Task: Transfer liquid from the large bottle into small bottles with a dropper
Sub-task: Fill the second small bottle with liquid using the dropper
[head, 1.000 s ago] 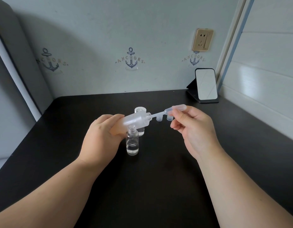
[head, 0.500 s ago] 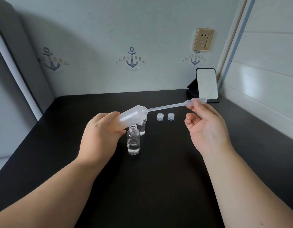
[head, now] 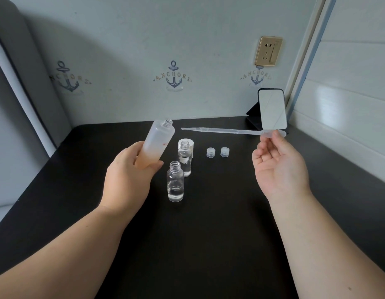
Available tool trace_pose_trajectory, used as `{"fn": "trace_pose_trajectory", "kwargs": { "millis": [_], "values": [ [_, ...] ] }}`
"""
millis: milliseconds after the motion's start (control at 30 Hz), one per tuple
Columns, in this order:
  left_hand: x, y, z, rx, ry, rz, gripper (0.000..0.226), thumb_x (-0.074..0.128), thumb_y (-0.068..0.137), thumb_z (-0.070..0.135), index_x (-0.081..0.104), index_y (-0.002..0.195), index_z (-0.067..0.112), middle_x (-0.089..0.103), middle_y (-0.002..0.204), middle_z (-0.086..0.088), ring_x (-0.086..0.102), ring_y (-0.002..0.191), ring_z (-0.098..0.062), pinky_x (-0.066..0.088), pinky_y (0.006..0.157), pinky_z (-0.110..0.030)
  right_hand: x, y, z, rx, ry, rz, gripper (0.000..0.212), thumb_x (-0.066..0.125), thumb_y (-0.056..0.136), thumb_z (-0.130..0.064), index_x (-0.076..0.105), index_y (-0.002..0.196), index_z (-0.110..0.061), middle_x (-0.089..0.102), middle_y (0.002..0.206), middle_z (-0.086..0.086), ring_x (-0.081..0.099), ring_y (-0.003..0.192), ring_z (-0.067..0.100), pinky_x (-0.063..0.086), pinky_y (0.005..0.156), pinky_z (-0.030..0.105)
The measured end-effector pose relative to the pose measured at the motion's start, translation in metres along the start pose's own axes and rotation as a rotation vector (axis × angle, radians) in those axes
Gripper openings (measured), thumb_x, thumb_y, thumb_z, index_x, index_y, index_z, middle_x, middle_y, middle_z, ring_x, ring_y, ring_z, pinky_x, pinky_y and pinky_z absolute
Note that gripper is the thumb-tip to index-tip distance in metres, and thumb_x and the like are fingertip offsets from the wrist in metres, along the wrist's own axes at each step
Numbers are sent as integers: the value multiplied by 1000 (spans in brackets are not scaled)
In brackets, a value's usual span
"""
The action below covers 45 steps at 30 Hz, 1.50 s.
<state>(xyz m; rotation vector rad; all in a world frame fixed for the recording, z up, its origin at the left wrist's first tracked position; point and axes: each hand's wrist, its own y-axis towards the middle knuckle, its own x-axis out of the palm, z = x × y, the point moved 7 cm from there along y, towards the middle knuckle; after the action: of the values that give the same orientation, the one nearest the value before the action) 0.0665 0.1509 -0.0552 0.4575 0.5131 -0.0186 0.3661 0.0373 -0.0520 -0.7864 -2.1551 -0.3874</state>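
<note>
Dropper (head: 228, 132) pinched level in right hand (head: 277, 167), tip pointing left; left hand (head: 131, 178) grips tilted large bottle (head: 158, 143).

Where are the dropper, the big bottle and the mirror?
dropper (head: 221, 131), head view, middle of its thin stem.
big bottle (head: 159, 137), head view, frosted side wall.
mirror (head: 272, 111), head view, centre of the glass.
</note>
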Motion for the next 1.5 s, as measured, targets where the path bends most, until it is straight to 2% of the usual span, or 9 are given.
{"fn": "trace_pose_trajectory", "kwargs": {
  "millis": [200,433,633,800,967,1133,1233,1367,1500],
  "values": [
    [3,0,-6,-93,-66,-3,47,72,90,41,53,133,35,60,107,26,56,86,9,40,69,-13,2,2,3,16,-46,-38,27,65,96,-14,79,73,-11,67,76,0,54,61,10,45,59,19],
    [4,2,-10,-164,-61,-14,59,72,88,44,48,140,28,61,130,9,57,109,-10,45,80,-23,3,3,9,45,-95,-22,23,69,93,-12,78,73,-10,68,77,3,53,58,12,44,56,20],
    [1,-3,-7,-154,-145,-16,53,74,87,39,52,135,31,62,114,19,62,102,-2,46,75,-18,0,4,8,32,-103,3,22,68,92,-10,76,72,-9,68,76,4,53,58,12,44,56,20],
    [-31,-16,15,41,-126,218,29,63,87,17,58,110,34,59,100,13,57,87,-4,46,69,-25,-1,5,8,38,-91,11,16,70,91,-11,76,77,-8,68,76,5,54,57,13,46,56,20],
    [-13,-30,39,192,-79,-27,7,61,89,36,68,92,33,63,80,11,61,75,-11,53,65,-31,0,4,7,33,-89,17,18,69,91,-10,76,75,-8,68,77,5,54,58,13,45,55,20],
    [11,-30,39,221,65,-289,37,58,73,74,62,92,43,62,75,12,60,80,-2,47,60,-17,1,3,5,26,-101,12,18,69,92,-10,74,75,-9,67,76,3,53,58,12,44,56,20],
    [21,-30,32,216,114,-360,31,68,70,72,57,75,44,62,72,14,59,74,-3,45,61,-14,1,2,4,17,-103,15,16,68,93,-9,72,78,-7,66,76,3,53,58,12,43,57,20],
    [23,-29,32,263,157,-346,25,74,79,54,51,80,61,60,83,31,59,74,0,42,61,-10,2,2,2,-2,-112,3,12,66,94,-9,69,82,-8,65,77,2,50,60,11,42,58,19],
    [21,-28,30,291,136,-322,19,69,81,53,53,90,58,60,91,34,60,80,0,42,57,-9,1,3,0,-18,-102,-15,12,65,93,-9,68,82,-9,66,77,1,51,61,10,42,57,18]
  ]
}}
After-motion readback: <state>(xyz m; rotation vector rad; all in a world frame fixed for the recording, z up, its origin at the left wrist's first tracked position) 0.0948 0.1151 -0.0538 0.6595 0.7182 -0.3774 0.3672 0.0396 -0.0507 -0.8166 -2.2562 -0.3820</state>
